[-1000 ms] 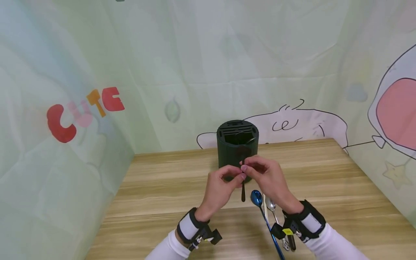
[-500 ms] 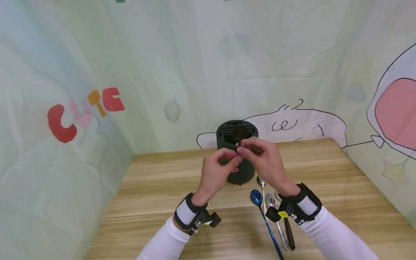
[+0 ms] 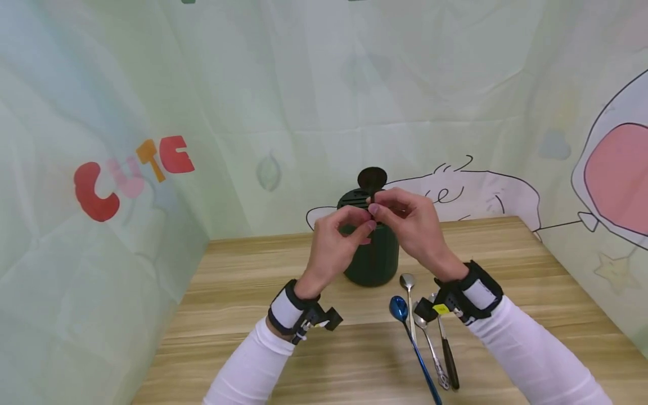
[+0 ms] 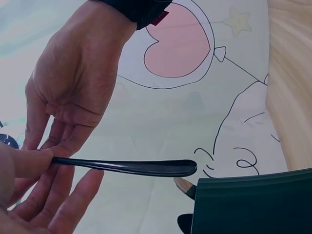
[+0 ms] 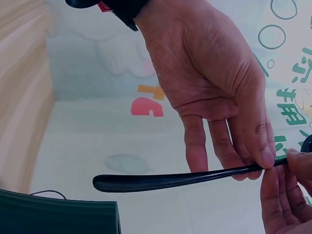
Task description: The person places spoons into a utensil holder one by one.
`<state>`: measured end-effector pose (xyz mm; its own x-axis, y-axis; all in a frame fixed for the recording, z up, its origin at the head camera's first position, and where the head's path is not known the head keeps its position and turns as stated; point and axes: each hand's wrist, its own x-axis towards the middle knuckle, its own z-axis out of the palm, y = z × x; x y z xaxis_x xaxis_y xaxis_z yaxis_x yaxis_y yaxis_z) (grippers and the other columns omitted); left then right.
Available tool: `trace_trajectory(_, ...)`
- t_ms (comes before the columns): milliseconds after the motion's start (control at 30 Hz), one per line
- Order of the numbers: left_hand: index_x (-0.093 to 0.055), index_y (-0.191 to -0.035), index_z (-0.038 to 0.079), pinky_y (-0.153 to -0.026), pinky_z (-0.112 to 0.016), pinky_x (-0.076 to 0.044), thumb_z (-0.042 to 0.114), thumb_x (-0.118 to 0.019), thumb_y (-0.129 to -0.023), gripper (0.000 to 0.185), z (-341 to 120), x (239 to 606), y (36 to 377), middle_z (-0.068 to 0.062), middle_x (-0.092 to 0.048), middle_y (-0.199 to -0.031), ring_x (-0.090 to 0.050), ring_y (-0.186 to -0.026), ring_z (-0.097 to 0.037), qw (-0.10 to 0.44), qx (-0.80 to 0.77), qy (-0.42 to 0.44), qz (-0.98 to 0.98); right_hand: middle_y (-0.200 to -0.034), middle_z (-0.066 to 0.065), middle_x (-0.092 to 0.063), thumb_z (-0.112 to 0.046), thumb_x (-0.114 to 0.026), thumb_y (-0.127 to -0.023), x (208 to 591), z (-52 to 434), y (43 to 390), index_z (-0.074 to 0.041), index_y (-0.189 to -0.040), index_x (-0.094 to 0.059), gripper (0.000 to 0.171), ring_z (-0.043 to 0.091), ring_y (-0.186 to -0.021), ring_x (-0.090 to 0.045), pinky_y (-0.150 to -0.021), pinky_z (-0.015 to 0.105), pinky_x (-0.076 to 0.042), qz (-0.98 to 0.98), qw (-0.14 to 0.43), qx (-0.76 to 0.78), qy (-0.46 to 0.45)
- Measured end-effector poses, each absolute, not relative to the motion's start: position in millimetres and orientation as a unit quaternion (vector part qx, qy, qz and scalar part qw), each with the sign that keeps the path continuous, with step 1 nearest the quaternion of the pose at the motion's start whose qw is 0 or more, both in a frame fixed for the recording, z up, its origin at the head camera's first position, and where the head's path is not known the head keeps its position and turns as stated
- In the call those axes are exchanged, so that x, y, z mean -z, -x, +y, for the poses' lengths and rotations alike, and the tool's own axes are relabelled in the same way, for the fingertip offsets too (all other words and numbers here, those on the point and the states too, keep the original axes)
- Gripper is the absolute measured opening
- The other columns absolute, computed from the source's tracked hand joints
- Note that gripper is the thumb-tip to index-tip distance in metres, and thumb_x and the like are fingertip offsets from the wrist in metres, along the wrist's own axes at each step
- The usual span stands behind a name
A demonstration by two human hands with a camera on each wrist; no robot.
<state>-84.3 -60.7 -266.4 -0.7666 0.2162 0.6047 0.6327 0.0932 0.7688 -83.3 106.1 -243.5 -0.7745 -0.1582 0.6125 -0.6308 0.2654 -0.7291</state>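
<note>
A black spoon (image 3: 372, 178) with a round bowl stands upright between my two hands, bowl at the top. My left hand (image 3: 331, 242) pinches its thin stem with thumb and fingertips. Just above, my right hand (image 3: 417, 228) pinches the same stem close under the bowl. Below the fingers the spoon's handle (image 4: 146, 167) points down, its rounded end near the rim of a dark green cylindrical utensil holder (image 3: 374, 261). The hands cover part of the holder's slotted top in the head view. Tips of other utensils (image 4: 184, 186) show at the rim in the left wrist view.
To the right in front of the holder lie a blue long-handled spoon (image 3: 399, 307), a silver spoon (image 3: 407, 281), a silver spoon with an ornate handle (image 3: 440, 376) and a utensil with a dark brown handle (image 3: 449, 363). A printed cloth (image 3: 283, 84) hangs behind the wooden table (image 3: 243, 292).
Both hands have risen together with the black spoon, from in front of the holder to its top. The spoon's bowl now shows above the holder against the cloth.
</note>
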Motion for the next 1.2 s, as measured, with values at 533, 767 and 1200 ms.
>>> trace_trajectory(533,-0.069,-0.098,0.000,-0.063,-0.029,-0.061,0.009,-0.071,-0.090,0.012,-60.0,247.3,115.0,-0.016,-0.071,-0.090,-0.069,-0.082,-0.023,0.191,0.584,0.284,-0.736,-0.107,0.016,-0.073,-0.015,-0.068,-0.093,225.7,102.9,114.0,-0.002,-0.111,-0.070,0.022,0.003,-0.092,-0.068,-0.086,0.021,-0.056,-0.755,0.200,-0.584,-0.222)
trace_trajectory(767,-0.070,-0.098,0.001,-0.064,-0.029,-0.061,0.012,-0.071,-0.090,0.013,-59.2,244.6,131.2,-0.017,-0.070,-0.089,-0.068,-0.082,-0.025,0.192,0.588,0.275,-0.736,-0.098,0.010,-0.069,-0.017,-0.067,-0.094,221.4,101.0,129.4,-0.002,-0.110,-0.069,0.022,0.007,-0.090,-0.066,-0.096,0.035,-0.055,-0.761,0.212,-0.572,-0.220)
trace_trajectory(1200,-0.070,-0.098,0.002,-0.064,-0.026,-0.060,0.012,-0.071,-0.090,0.012,-59.7,242.4,151.3,-0.014,-0.073,-0.094,-0.070,-0.083,-0.022,0.229,0.561,0.269,-0.749,-0.103,0.012,-0.070,-0.021,-0.066,-0.094,217.0,98.5,145.6,-0.004,-0.112,-0.068,0.024,0.016,-0.098,-0.066,-0.100,0.039,-0.052,-0.778,0.215,-0.551,-0.213)
